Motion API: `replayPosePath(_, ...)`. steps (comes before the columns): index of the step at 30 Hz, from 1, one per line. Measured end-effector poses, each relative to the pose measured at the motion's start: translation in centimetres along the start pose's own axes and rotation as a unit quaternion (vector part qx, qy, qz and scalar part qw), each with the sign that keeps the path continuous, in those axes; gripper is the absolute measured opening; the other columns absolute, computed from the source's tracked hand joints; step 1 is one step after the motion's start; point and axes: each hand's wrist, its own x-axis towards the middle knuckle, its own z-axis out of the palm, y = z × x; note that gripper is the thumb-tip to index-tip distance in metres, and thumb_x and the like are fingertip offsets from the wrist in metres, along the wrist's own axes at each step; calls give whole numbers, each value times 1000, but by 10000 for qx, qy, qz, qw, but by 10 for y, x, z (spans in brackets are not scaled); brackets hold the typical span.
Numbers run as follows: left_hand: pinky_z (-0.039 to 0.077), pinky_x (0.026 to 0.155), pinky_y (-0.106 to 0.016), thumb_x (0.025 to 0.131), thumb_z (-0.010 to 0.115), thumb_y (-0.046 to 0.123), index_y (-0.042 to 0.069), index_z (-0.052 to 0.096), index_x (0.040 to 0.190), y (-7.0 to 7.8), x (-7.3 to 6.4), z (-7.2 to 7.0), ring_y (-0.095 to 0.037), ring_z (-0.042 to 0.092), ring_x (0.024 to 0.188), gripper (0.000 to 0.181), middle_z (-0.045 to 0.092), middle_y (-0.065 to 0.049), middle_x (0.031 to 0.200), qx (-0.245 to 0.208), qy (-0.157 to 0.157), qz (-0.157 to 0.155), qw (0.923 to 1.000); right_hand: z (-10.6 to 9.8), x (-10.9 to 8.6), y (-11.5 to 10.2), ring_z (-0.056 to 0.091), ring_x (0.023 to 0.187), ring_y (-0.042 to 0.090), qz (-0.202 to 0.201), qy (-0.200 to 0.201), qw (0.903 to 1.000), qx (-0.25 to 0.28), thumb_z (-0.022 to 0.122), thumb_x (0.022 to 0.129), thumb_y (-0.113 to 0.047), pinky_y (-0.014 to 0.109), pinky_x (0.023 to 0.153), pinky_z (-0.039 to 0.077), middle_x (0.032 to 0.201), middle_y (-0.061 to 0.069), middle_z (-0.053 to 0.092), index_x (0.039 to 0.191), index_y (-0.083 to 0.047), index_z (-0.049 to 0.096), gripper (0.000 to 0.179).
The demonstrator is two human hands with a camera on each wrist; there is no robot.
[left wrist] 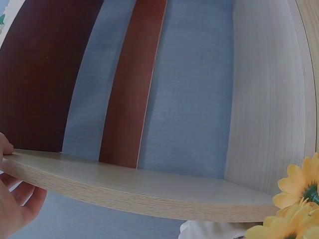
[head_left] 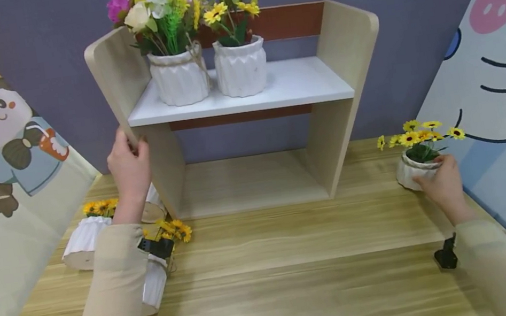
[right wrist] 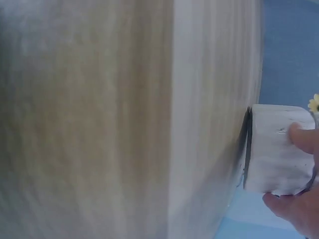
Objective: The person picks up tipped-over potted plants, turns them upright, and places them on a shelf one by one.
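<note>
Your right hand (head_left: 444, 189) grips a white ceramic-look flowerpot (head_left: 412, 170) at the right of the desk, thumb on the near side of its wall and fingers round towards the rim. Small yellow daisies (head_left: 410, 138) with green leaves stand out of that pot, well apart from the two-tier wooden shelf (head_left: 350, 52); you have its base close to the desktop (head_left: 301, 291), though I cannot tell whether it touches. Your left hand (head_left: 129, 167) holds the front edge of the shelf's left side panel, just below the white upper board (head_left: 305, 78), with digits on both faces of the panel, as the left wrist view shows.

On that upper board, towards the left, you have two white pots side by side: a twine-tied one (head_left: 180, 79) with a mixed bouquet (head_left: 165, 14), and a plainer one (head_left: 241, 68) with yellow blooms and a dark red flower. Beside your left forearm, two more white pots lie on their sides, one farther left (head_left: 83, 244) and one nearer you (head_left: 153, 286), both with orange-yellow sunflowers. Another pot (head_left: 154, 207) shows partly behind your left wrist, next to the shelf's foot
</note>
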Motion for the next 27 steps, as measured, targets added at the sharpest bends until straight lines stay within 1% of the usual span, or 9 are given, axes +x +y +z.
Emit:
replayPosePath(4,43,65,-42,91,48,22,2,53,110,-1,0,1,-32,57,76,28,61,-20,89,37,12,-9,10000,1,-3,5,33,103,51,319,-54,9994,94,59,83,-12,58,86,28,119,40,26,122,14,19,62)
replayPosePath(8,43,64,-42,91,48,23,3,53,111,-2,0,1,-32,57,76,29,61,-20,89,44,28,24,10000,1,-3,7,31,109,54,480,-181,9986,116,58,84,-14,59,89,27,122,40,24,124,13,15,64)
replayPosePath(11,44,65,-42,91,48,24,3,53,113,-2,0,1,-33,57,78,30,61,-20,91,25,5,-2,10000,0,-3,8,29,111,57,630,-402,9970,224,55,86,-24,61,89,27,125,43,21,127,10,8,71)
replayPosePath(15,45,67,-42,91,48,24,5,53,116,-2,1,-1,-33,58,80,32,61,-20,95,17,-25,-47,10000,1,-2,2,23,117,59,953,-613,9926,443,53,86,-41,63,93,24,133,45,10,135,4,-6,88)
replayPosePath(18,45,67,-43,91,48,24,5,53,116,-2,1,-1,-33,58,81,32,61,-20,95,12,-40,-58,10000,2,0,-5,17,122,58,1183,-570,9899,535,50,85,-48,63,97,22,138,42,5,138,5,-11,97)
replayPosePath(22,45,66,-42,91,48,24,5,53,115,-2,1,-2,-33,58,80,31,61,-20,95,31,-41,-81,10000,4,7,-10,15,125,55,1428,-481,9875,472,47,84,-54,61,99,21,140,38,4,139,9,-8,100)
replayPosePath(27,44,65,-41,91,48,24,4,54,112,-2,0,-1,-33,58,77,30,62,-20,93,27,-66,-62,10000,3,13,-10,10,129,52,1808,-510,9814,389,45,81,-61,59,102,19,142,37,-1,139,10,-11,107)
